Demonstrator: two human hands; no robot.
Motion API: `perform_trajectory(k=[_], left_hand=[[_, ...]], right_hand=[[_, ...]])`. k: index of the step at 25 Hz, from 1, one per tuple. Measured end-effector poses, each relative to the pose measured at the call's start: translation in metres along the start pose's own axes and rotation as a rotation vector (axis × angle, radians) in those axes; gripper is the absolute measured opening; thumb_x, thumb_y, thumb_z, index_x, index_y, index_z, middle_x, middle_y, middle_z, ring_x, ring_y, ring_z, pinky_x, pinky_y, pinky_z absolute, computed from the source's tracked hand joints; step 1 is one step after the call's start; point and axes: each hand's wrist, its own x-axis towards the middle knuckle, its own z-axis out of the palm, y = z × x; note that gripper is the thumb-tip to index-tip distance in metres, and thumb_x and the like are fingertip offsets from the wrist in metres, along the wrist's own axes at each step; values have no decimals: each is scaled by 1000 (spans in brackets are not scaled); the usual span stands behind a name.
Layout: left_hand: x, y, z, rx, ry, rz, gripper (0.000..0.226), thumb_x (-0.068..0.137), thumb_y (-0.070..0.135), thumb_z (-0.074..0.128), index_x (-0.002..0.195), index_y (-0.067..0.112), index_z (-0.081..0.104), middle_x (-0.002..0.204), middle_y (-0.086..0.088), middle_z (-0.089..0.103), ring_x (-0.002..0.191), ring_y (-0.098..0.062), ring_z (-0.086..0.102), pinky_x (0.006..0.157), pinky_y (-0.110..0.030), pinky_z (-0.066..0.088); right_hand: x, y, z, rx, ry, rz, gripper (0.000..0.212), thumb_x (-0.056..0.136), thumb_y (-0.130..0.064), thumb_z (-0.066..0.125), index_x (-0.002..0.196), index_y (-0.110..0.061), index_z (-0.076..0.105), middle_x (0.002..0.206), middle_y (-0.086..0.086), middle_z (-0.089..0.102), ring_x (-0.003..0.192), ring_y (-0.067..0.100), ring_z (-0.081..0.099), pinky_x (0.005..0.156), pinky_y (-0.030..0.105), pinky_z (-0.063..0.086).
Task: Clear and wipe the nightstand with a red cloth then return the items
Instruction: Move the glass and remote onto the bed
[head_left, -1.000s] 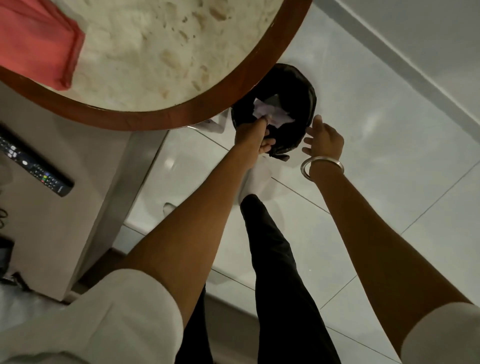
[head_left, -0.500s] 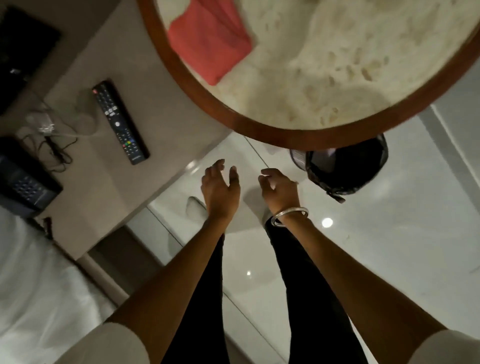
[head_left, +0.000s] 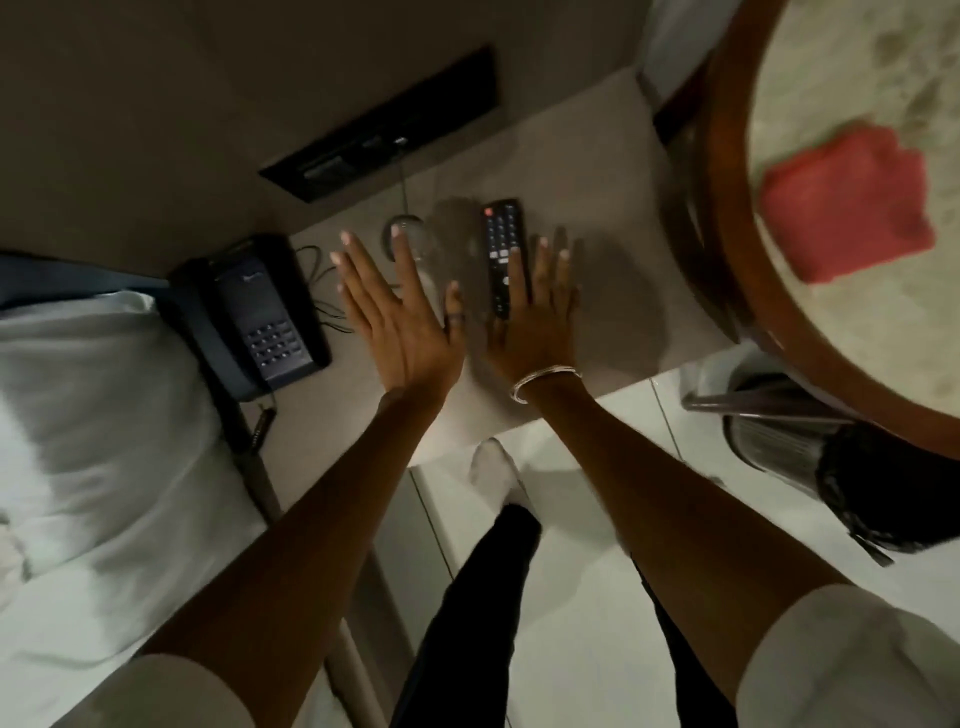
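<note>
**Both hands flat over nightstand, cloth off on round table**

Folded red cloth (head_left: 847, 205) lies on the pale mottled round table w/ dark wood rim (head_left: 727, 260), at right, well apart from both hands; edges soft, slightly blurred. Beige flat-topped nightstand (head_left: 613, 291) sits btwn white bed (head_left: 93, 441) and the table; on it: black slim TV remote (head_left: 503, 244), dark blue desk phone w/ keypad (head_left: 254, 317), tangle of thin black cables (head_left: 322, 291), small clear round item (head_left: 402, 234), too blurred to ID. Left hand (head_left: 400, 317) spread, fingers apart, holding nothing; right hand (head_left: 535, 317), silver bangle (head_left: 543, 378) at wrist, also splayed & empty, fingertips overlapping the remote's near end; contact unclear. Black-lined bin (head_left: 810, 457) under table edge; black wall panel (head_left: 384, 130) behind.
</note>
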Motion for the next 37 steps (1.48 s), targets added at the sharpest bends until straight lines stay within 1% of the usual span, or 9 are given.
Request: perform_trajectory(k=[3, 7, 12, 17, 20, 22, 28, 34, 37], left_hand=[[40, -13, 18, -12, -136, -23, 77, 106, 60, 41, 167, 20, 17, 170, -29, 16, 159, -49, 10, 129, -59, 11], [50, -17, 26, -148, -185, -22, 70, 105, 59, 46, 161, 21, 33, 143, -24, 55, 134, -41, 52, 112, -55, 44], [-21, -31, -49, -449, -53, -226, 69, 105, 51, 53, 163, 25, 27, 146, -19, 49, 133, -32, 49, 113, -47, 42], [-117, -120, -154, -602, 346, -618, 75, 101, 29, 69, 164, 20, 29, 146, -18, 43, 121, 2, 41, 101, 1, 38], [-185, -196, -215, -493, 670, -874, 75, 100, 23, 70, 162, 6, 31, 144, -14, 47, 128, -10, 48, 109, -10, 37], [-235, -246, -250, -418, 867, -1058, 78, 98, 25, 73, 160, 1, 32, 154, -3, 42, 141, 0, 41, 115, -9, 30], [-371, -353, -273, -418, 1108, -1535, 86, 91, 46, 78, 160, 16, 34, 162, 1, 45, 150, -15, 44, 122, -46, 42], [-407, -393, -261, -416, 1044, -1630, 84, 94, 39, 77, 161, 13, 33, 164, -3, 42, 151, -17, 41, 125, -37, 38], [-406, -390, -250, -442, 995, -1656, 90, 95, 41, 75, 164, 14, 25, 169, -3, 33, 156, -17, 32, 122, -11, 24]], right_hand=[[11, -12, 32, -133, -87, 80, 90, 91, -41, 63, 162, -17, 14, 165, 26, 20, 143, 49, 36, 110, 60, 40], [7, -10, 36, -57, -69, 96, 87, 86, -28, 69, 158, -11, 24, 146, 33, 37, 120, 50, 47, 100, 62, 48], [-44, -29, -12, 168, -1, -268, 72, 92, -34, 51, 156, -7, 32, 147, 28, 39, 125, 40, 53, 101, 49, 55], [-104, -137, -9, 255, -74, -641, 69, 82, -20, 71, 146, -4, 51, 143, 20, 55, 115, 34, 58, 94, 44, 56], [-156, -225, 24, 252, -205, -883, 73, 79, -19, 78, 143, 3, 52, 143, 22, 59, 120, 31, 57, 104, 42, 44], [-207, -283, 49, 289, -309, -1013, 74, 75, -16, 82, 139, 7, 54, 138, 24, 62, 115, 33, 59, 104, 37, 41], [-347, -386, 127, 198, -681, -1270, 70, 78, -17, 75, 141, 3, 53, 139, 17, 63, 101, 35, 57, 96, 30, 45], [-402, -419, 190, 30, -737, -1397, 69, 81, -22, 68, 143, 0, 49, 142, 15, 60, 102, 35, 54, 90, 45, 53], [-409, -416, 202, -66, -729, -1438, 70, 81, -27, 69, 143, -1, 48, 142, 15, 58, 104, 35, 55, 90, 51, 53]])
